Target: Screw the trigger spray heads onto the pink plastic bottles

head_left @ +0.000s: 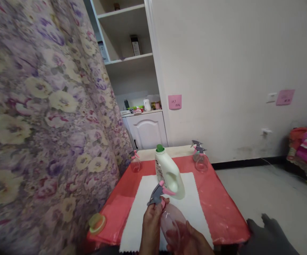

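Observation:
A clear spray bottle (173, 221) with a grey and pink trigger head (157, 193) is tilted in front of me, over the white cloth (133, 219). My left hand (151, 221) is closed around its neck, just under the trigger head. The fingers of my right hand (197, 239) wrap the lower body of the same bottle. Whether the head is screwed down tight, I cannot tell. Right behind it stands a pale green jug (171, 170) with a handle and a green spout (160, 148).
Another spray bottle (135, 163) stands at the table's back left, and two more (201, 163) at the back right. A yellowish round lid or roll (97, 224) lies at the front left of the red tabletop (217, 209). A floral curtain (50, 124) hangs along the left.

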A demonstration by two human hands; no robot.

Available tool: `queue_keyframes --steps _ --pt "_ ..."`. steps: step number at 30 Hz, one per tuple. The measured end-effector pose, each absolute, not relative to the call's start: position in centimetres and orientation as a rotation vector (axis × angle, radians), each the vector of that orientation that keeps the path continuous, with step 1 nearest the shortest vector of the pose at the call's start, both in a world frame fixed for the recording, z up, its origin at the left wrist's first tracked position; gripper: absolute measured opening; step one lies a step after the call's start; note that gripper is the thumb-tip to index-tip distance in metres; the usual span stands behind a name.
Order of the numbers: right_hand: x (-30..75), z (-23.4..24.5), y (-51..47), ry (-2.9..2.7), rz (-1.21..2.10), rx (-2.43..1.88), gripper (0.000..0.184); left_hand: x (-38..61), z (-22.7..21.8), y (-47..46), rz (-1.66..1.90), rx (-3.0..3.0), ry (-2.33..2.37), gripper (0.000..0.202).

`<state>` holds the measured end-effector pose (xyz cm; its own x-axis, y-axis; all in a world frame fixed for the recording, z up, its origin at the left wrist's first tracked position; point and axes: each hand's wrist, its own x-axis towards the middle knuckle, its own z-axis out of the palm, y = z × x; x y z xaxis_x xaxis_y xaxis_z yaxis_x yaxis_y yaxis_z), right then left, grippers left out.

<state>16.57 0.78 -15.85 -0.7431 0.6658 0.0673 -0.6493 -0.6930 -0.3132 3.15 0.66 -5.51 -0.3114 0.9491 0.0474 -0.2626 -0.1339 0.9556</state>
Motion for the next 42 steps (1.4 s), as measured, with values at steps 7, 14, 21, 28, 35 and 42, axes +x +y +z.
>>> queue_keyframes --steps 7,14,21,28,35,42 --pt "16.6 -16.4 0.7 -0.415 2.344 -0.039 0.045 3.2 -5.5 0.5 1.625 0.947 1.228 0.039" --pt "17.1 -14.7 0.5 -0.448 2.442 -0.169 0.065 3.0 -4.8 0.3 1.640 0.869 1.110 0.045" --pt "16.6 -15.6 0.8 -0.481 2.426 -0.129 0.052 2.5 -4.9 0.5 1.657 0.875 1.149 0.042" --pt "16.8 -15.9 0.9 -0.472 2.467 -0.195 0.067 2.6 -4.8 0.6 1.682 0.891 1.096 0.037" --pt "17.2 -14.9 0.3 -0.532 2.344 -0.135 0.057 2.3 -5.1 0.7 1.735 0.854 1.087 0.032" --pt "17.0 -15.3 0.5 -0.478 2.517 -0.277 0.072 2.4 -5.1 0.1 1.686 0.903 1.142 0.037"
